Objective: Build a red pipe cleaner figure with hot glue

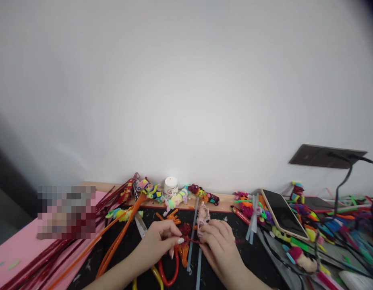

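Dark red strand held between two hands over the black mat

The left hand [168,237] has thumb and forefinger pressed together, pinching a dark red strand [193,241]. The strand runs across to the right hand [217,241], whose fingers curl close together above it; their undersides are hidden, so I cannot tell how firmly they grip. The fairly straight run suggests it is being steadied from both ends.

A dark red fuzzy piece [185,229] sits just beside the left fingertips. Clear sticks [199,266] lie between the hands. Scissors [141,226] pass under the left forearm, presumably left there for reach. All rest on the black mat [253,266], which likely protects the counter [226,206].

Farther out, small fuzzy figures [177,198] line the back edge beside a paper cup [170,187], apparently to spare working room. A phone [284,213] lies screen upward at right, near loose fuzzy stems [337,225].
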{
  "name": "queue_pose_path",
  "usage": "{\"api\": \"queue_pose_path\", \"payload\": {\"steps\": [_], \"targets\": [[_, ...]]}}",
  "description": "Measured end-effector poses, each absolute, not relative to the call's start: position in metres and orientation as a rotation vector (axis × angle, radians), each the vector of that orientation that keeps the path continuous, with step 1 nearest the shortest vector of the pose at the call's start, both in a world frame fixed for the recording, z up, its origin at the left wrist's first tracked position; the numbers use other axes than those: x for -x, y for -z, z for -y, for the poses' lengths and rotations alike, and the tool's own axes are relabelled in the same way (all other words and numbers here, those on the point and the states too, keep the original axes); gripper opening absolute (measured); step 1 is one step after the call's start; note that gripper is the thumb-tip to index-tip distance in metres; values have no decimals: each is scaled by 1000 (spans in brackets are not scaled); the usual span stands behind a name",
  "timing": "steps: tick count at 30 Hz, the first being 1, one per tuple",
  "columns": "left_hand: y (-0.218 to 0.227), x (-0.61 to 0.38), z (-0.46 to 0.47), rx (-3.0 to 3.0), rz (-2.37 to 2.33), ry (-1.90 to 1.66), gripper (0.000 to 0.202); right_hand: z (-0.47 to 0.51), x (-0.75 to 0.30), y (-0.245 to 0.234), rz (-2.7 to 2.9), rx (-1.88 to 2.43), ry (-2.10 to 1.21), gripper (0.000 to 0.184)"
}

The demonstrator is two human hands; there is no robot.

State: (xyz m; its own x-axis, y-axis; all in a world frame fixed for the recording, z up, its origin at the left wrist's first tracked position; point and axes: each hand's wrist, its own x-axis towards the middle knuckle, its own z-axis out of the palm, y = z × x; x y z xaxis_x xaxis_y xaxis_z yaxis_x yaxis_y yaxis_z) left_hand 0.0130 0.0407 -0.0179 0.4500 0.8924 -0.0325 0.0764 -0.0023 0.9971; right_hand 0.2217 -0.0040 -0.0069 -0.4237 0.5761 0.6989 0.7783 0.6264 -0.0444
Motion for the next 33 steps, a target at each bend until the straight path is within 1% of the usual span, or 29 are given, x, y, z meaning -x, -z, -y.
{"api": "queue_pose_path", "payload": {"steps": [6,10,18,26,33], "targets": [[16,-13,-42,-1382,-891,-823,8,2,-225,10,2153,977,313,15],[16,-14,-41,-1366,-822,-846,11,3,-228,13,2136,984,320,19],[8,-14,-35,-1510,-861,-784,4,3,-231,21,2105,1057,286,20],[12,-12,-37,-1615,-890,-765,11,1,-230,21,2077,1069,283,20],[13,-13,-39,-1511,-902,-787,10,3,-228,11,2110,958,284,22]]}}
